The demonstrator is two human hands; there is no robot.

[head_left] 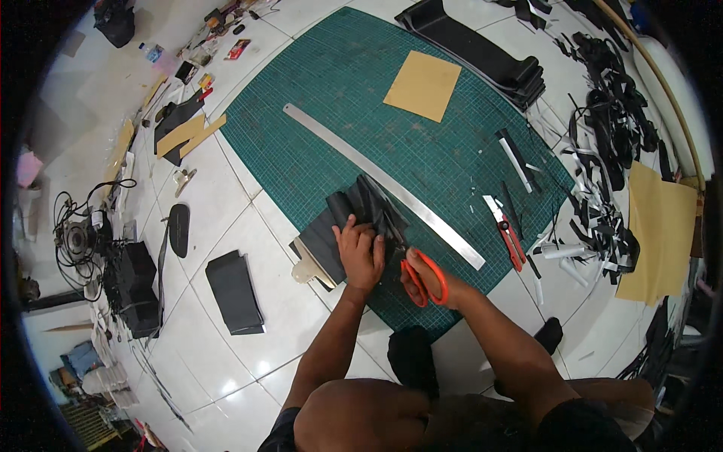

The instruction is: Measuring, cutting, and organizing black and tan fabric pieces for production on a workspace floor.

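My left hand [360,252] lies with its fingers spread over black sheet material [369,207], pressing it against the near left edge of a green cutting mat [316,68]. In my right hand [423,279] is a pair of scissors with orange handles [440,282]. Their blades point at the black material and are partly hidden by it. A metal clip [307,270] and a strip of tan board sit at the material's lower left. Just beyond, a long steel ruler [384,181] crosses the mat diagonally.
A red utility knife [508,237] lies right of the ruler. Farther off are a tan card square [423,86] and stacked black sheets [474,45]. Black and white scraps [602,151] pile up at right. Black cut pieces [235,292] rest on white floor tiles at left.
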